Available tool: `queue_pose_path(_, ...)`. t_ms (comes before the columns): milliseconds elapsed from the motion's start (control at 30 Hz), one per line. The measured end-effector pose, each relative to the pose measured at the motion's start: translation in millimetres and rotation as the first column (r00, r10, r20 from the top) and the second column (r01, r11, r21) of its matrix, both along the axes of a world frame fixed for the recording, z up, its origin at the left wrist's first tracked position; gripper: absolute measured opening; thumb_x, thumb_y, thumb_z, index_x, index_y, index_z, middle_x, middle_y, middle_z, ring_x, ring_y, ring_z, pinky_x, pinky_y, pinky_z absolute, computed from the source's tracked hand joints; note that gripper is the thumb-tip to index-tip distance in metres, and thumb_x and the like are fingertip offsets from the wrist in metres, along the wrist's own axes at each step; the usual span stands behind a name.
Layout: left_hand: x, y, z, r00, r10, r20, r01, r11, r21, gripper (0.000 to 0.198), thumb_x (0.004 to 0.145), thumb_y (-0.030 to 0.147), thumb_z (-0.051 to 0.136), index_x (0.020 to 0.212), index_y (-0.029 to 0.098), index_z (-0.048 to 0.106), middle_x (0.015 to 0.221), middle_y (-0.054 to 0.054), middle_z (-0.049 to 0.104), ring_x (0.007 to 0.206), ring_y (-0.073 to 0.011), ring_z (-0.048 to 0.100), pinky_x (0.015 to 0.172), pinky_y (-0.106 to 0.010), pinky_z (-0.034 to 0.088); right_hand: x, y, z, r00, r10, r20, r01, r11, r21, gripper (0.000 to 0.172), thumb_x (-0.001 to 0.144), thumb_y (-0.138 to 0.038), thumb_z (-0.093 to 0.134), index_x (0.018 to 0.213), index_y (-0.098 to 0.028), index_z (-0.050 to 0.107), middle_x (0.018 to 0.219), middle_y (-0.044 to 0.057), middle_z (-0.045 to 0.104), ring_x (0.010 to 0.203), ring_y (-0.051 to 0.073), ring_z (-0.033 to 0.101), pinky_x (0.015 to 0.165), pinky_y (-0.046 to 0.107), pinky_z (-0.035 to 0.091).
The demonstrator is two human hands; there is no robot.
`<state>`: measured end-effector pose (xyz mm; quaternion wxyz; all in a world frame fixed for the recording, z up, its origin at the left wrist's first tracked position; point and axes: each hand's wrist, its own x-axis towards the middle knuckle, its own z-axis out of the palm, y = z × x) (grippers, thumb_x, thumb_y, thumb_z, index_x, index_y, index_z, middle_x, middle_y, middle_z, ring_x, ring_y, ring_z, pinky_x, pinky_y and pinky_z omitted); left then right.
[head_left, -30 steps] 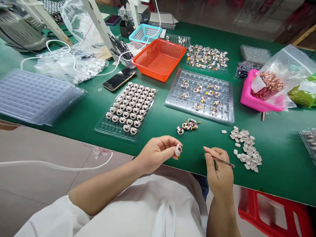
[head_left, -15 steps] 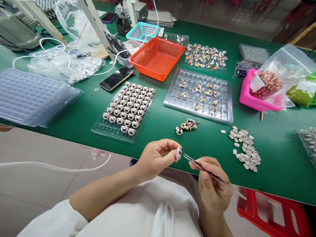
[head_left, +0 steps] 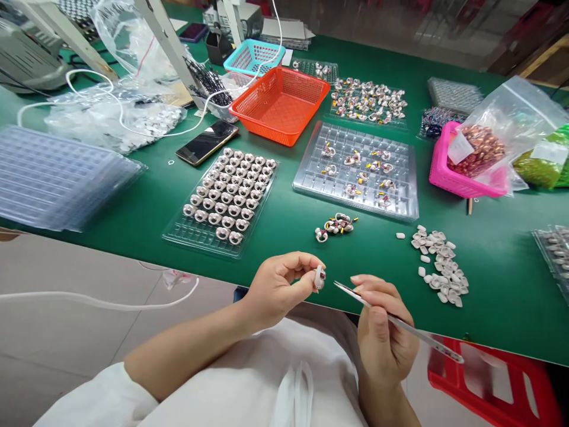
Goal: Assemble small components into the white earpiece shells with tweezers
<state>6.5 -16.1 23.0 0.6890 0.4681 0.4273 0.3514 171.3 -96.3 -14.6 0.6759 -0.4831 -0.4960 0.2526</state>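
Between thumb and fingertips, my left hand [head_left: 284,286] pinches a small pale earbud-like part [head_left: 318,277] with a dark reddish spot on its right side. My right hand [head_left: 386,329] grips metal tweezers [head_left: 402,323], whose tips point left and stand a little apart from that part. Beyond the hands lies a small pile of similar parts [head_left: 338,224] with yellow tabs. To the right, several loose pale shells [head_left: 444,261] are heaped on the green table [head_left: 373,249]. A clear tray [head_left: 178,231] at left carries rows of similar pale parts [head_left: 229,193].
Behind are a clear tray [head_left: 306,178] with scattered parts, an orange basket [head_left: 284,133], a blue basket [head_left: 253,53] and a phone [head_left: 207,143]. A pink basket [head_left: 466,185] stands right. Stacked clear trays [head_left: 57,178] lie left; a red stool [head_left: 453,370] is below the table edge.
The tweezers have drawn back slightly to the right, away from the part, and turned in my right hand. My left hand keeps its pinch on the part.
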Motion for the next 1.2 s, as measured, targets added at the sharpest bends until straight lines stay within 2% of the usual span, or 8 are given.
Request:
queue_pose_path(67, 1, -1, 1.2, 1.000, -0.008, -0.003, 0.008, 1.000, -0.001, 0.009, 0.077, 0.023, 0.075, 0.081, 0.015, 0.070, 0.072, -0.002, 0.068, 0.064, -0.0125, 0.062, 0.064, -0.023, 0.054, 0, 2, 1.2, 0.999, 0.003, 0.034, -0.001, 0.998, -0.063, 0.027, 0.104, -0.021, 0.044, 0.105, -0.026, 0.071, 0.096, 0.008, 0.067, 0.101, 0.027, 0.066, 0.088, 0.050, 0.056)
queue_pose_path(133, 2, -3, 2.1, 1.000, -0.023, -0.009, 0.023, 1.000, -0.005, 0.012, 0.078, 0.025, 0.076, 0.081, 0.016, 0.070, 0.072, -0.002, 0.069, 0.064, -0.0132, 0.063, 0.065, -0.024, 0.055, -1, 4, 1.4, 0.995, 0.059, 0.084, -0.046, 0.987, -0.152, 0.028, 0.104, -0.019, 0.042, 0.106, -0.026, 0.070, 0.095, 0.007, 0.066, 0.096, 0.024, 0.066, 0.081, 0.042, 0.056)
queue_pose_path(267, 5, -7, -0.5, 0.999, -0.037, 0.009, 0.037, 0.999, -0.001, 0.016, 0.080, 0.030, 0.077, 0.083, 0.016, 0.071, 0.075, -0.004, 0.072, 0.070, -0.0159, 0.067, 0.069, -0.026, 0.058, -7, 8, 0.6, 0.971, 0.182, 0.156, -0.140, 0.959, -0.248, 0.018, 0.099, -0.021, 0.055, 0.111, -0.025, 0.067, 0.095, 0.006, 0.064, 0.084, 0.019, 0.064, 0.066, 0.032, 0.054)
queue_pose_path(433, 5, -13, -10.0, 1.000, -0.003, -0.020, 0.005, 0.999, 0.053, 0.012, 0.083, 0.027, 0.075, 0.089, 0.016, 0.076, 0.086, -0.006, 0.077, 0.080, -0.0194, 0.072, 0.077, -0.028, 0.060, -17, 15, 1.4, 0.986, 0.155, 0.059, -0.134, 0.953, -0.271, 0.008, 0.091, -0.020, 0.064, 0.099, -0.024, 0.062, 0.084, 0.002, 0.060, 0.072, 0.015, 0.059, 0.060, 0.027, 0.051)
queue_pose_path(700, 4, -15, -13.1, 0.994, -0.005, -0.110, 0.028, 0.976, 0.215, 0.015, 0.087, 0.021, 0.071, 0.097, 0.018, 0.082, 0.091, -0.007, 0.081, 0.083, -0.0201, 0.076, 0.077, -0.026, 0.061, -21, 19, 0.0, 0.994, 0.101, -0.040, -0.107, 0.967, -0.230, 0.012, 0.087, -0.013, 0.061, 0.091, -0.024, 0.058, 0.078, -0.001, 0.056, 0.066, 0.013, 0.057, 0.057, 0.025, 0.050)
queue_pose_path(900, 1, -11, -13.2, 0.996, -0.072, -0.059, 0.086, 0.958, 0.275, 0.019, 0.089, 0.015, 0.069, 0.100, 0.020, 0.084, 0.085, -0.006, 0.082, 0.080, -0.0183, 0.076, 0.076, -0.024, 0.061, -21, 21, -0.6, 0.986, 0.095, -0.137, -0.128, 0.958, -0.256, 0.013, 0.086, -0.010, 0.060, 0.087, -0.023, 0.058, 0.078, -0.002, 0.053, 0.063, 0.011, 0.055, 0.056, 0.024, 0.048)
queue_pose_path(1067, 3, -13, -16.4, 0.999, -0.051, -0.011, 0.052, 0.953, 0.299, 0.023, 0.087, 0.009, 0.069, 0.101, 0.020, 0.084, 0.086, -0.005, 0.083, 0.079, -0.0160, 0.077, 0.074, -0.019, 0.061, -22, 22, 0.6, 0.984, 0.067, -0.168, -0.115, 0.948, -0.298, 0.016, 0.081, -0.009, 0.060, 0.083, -0.023, 0.053, 0.075, -0.004, 0.050, 0.060, 0.010, 0.051, 0.054, 0.023, 0.043)
queue_pose_path(1200, 6, -16, -17.3, 1.000, -0.028, -0.011, 0.030, 0.956, 0.291, 0.025, 0.087, 0.006, 0.069, 0.099, 0.021, 0.085, 0.088, -0.005, 0.083, 0.079, -0.0146, 0.077, 0.074, -0.016, 0.060, -25, 23, -0.7, 0.972, 0.071, -0.226, -0.135, 0.950, -0.283, 0.017, 0.079, -0.009, 0.060, 0.083, -0.023, 0.051, 0.076, -0.005, 0.049, 0.058, 0.010, 0.050, 0.053, 0.023, 0.042)
